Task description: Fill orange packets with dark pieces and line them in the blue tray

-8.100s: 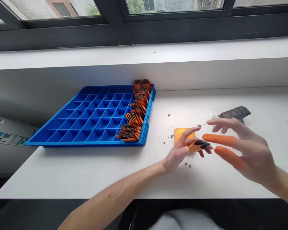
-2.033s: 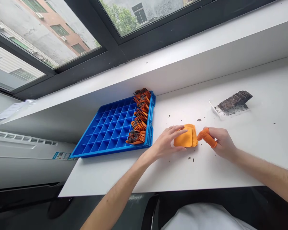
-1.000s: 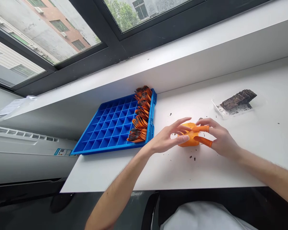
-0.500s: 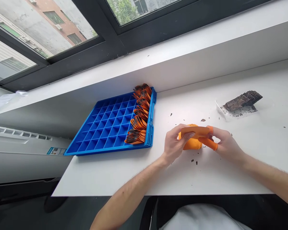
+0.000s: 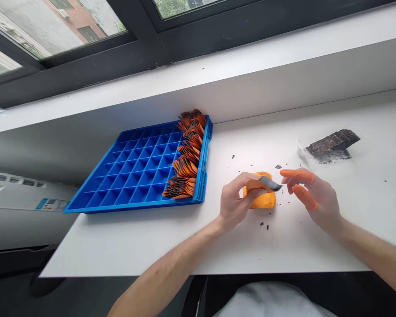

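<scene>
My left hand (image 5: pixel 234 200) pinches an orange packet (image 5: pixel 254 185) whose grey-black side curls over at its right end. Just right of the packet, my right hand (image 5: pixel 313 193) has thumb and forefinger apart, both in orange finger covers, with nothing between them. Under the held packet an orange block-like object (image 5: pixel 265 201) lies on the white table (image 5: pixel 237 251). A blue divided tray (image 5: pixel 135 207) stands to the left, its rightmost column filled with orange and black packets (image 5: pixel 185 167).
A stack of dark flaky pieces (image 5: pixel 331 143) sits on clear plastic (image 5: pixel 305 154) at the back right. Dark crumbs lie around my hands. Behind the table rise a white ledge (image 5: pixel 284 53) and a dark window frame (image 5: pixel 198 39).
My right hand has let go of the packet and moved right, its fingers spreading. The packet's right end now curls, showing its grey-black side. The camera view has shifted slightly.
</scene>
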The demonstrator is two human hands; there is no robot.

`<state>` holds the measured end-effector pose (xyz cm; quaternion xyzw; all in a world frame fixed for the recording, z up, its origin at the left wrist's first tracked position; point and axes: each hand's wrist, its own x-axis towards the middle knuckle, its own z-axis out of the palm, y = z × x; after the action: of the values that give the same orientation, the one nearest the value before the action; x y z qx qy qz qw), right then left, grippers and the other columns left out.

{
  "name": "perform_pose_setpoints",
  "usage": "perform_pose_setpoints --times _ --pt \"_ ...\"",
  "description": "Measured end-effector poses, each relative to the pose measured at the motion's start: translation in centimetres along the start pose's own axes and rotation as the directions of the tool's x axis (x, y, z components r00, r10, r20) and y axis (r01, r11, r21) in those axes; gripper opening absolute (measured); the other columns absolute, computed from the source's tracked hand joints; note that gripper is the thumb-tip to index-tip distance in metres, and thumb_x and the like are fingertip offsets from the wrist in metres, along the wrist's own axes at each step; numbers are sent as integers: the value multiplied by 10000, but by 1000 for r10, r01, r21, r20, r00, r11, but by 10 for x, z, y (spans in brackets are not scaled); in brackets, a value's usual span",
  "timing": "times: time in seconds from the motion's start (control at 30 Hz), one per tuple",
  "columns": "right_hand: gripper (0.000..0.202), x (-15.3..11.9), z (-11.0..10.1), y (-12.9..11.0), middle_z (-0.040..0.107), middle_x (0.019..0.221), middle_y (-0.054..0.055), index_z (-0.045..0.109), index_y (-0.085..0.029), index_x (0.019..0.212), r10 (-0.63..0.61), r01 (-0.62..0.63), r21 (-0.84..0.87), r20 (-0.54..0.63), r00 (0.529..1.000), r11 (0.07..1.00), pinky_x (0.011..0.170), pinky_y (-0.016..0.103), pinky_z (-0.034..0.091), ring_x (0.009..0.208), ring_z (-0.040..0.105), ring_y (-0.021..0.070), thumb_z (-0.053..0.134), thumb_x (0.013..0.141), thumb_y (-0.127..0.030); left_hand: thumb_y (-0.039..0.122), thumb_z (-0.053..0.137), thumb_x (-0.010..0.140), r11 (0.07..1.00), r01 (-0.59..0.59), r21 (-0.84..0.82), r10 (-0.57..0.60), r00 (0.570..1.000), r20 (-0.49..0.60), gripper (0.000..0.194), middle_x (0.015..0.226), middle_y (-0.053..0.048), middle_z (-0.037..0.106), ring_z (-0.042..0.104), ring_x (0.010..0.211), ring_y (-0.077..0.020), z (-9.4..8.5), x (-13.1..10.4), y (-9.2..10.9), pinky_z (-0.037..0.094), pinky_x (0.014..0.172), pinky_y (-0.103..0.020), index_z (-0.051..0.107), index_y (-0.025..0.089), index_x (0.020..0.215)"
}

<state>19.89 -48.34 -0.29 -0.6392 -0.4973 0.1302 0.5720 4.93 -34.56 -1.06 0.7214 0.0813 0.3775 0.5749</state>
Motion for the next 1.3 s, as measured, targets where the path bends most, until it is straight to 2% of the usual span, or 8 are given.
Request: perform_pose_setpoints --times 0.13,0.2,0.27,0.37,0.5,0.67,0.9,1.3 --pt "283 14 -29 4 645 832 35 709 -258 1037 57 -100 -124 -313 948 987 663 332 498 732 610 189 616 990 -522 214 650 962 1000 -24 13 24 1000 -13 73 941 -25 765 708 901 -179 -1 2 2 587 844 -368 719 211 938" --pt "343 29 -55 9 669 892 48 693 -250 1014 90 -201 -329 -323 942 923 655 325 490 772 625 199 595 984 -577 201 652 958 999 -33 24 33 999 -15 73 933 -27 763 708 891 -180 -1 3 2 595 835 -372 723 209 941" --pt "483 46 -84 16 681 932 53 684 -249 948 178 -283 -644 -225 958 710 614 325 465 748 617 198 484 988 -687 183 656 952 998 -49 36 50 999 -17 74 922 -28 762 705 885 -180 -1 3 2 597 829 -370 726 206 943" --pt "608 69 -114 29 620 696 49 633 -230 666 306 -302 -839 -172 936 453 500 330 335 521 484 173 521 902 -779 178 671 941 994 -85 74 86 996 -11 66 890 -30 757 694 862 -179 0 1 0 590 799 -359 731 205 936" --pt "695 86 -118 42 421 435 29 414 -217 433 454 -316 -924 -191 870 216 488 324 251 399 359 144 656 829 -734 202 675 940 988 -90 122 92 996 -8 64 872 -46 751 689 850 -194 0 -1 -5 592 769 -370 735 197 921" --pt "616 93 -101 42 451 499 45 411 -213 492 553 -316 -948 -246 796 33 541 330 268 474 461 191 594 905 -633 173 658 945 986 -122 116 123 992 -2 85 867 -49 749 692 842 -190 0 -1 -3 596 761 -354 742 183 931" --pt "465 92 -103 32 544 607 25 479 -212 654 582 -330 -944 -253 773 28 597 321 292 578 518 197 552 954 -559 154 640 956 981 -184 68 186 982 -31 106 882 -37 765 690 847 -177 4 0 -1 582 761 -332 737 192 933" --pt "427 76 -120 8 549 570 31 557 -243 711 419 -441 -869 -322 849 225 587 365 342 550 494 232 554 923 -614 264 689 932 990 -122 70 128 988 -90 106 856 -53 721 647 818 -169 3 -2 -8 556 725 -319 715 178 877"
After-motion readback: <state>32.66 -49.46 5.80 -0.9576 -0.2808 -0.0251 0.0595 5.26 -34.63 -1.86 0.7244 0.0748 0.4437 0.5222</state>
